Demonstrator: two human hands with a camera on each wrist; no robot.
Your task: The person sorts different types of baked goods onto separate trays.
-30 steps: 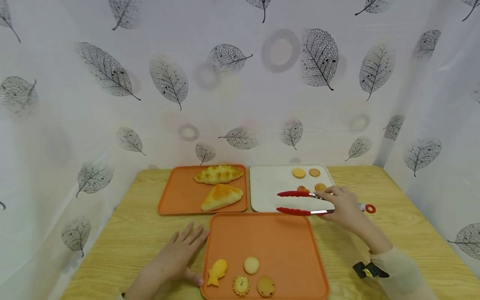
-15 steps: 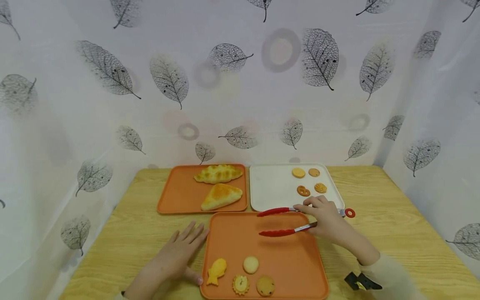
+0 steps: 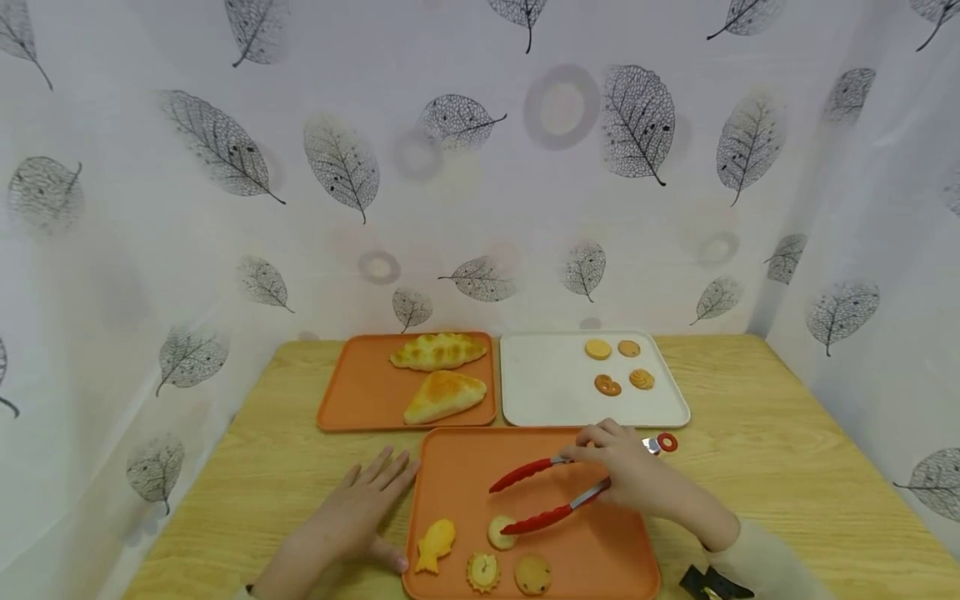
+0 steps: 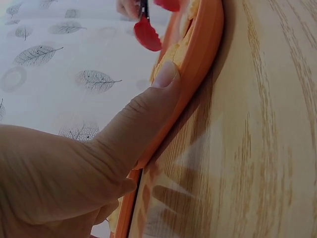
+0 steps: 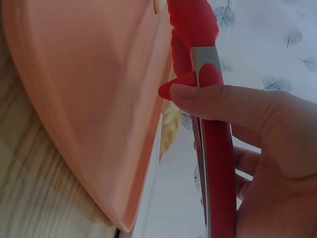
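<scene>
My right hand grips red-tipped tongs by their arms, and the two tips are spread apart over the near orange tray. One tip overlaps a plain round cookie in the head view. Around that cookie on the tray lie a yellow fish-shaped cookie, a scalloped cookie and a speckled round cookie. My left hand lies with fingers spread at the tray's left edge; in the left wrist view its thumb touches the orange rim.
Behind, a second orange tray carries a long braided bread and a triangular pastry. To its right, a white tray bears several small cookies, including a pretzel. A leaf-patterned curtain hangs behind the wooden table.
My right hand has carried the tongs from over the white tray toward me and to the left, down to the near orange tray's cookies. The left hand stays in place.
</scene>
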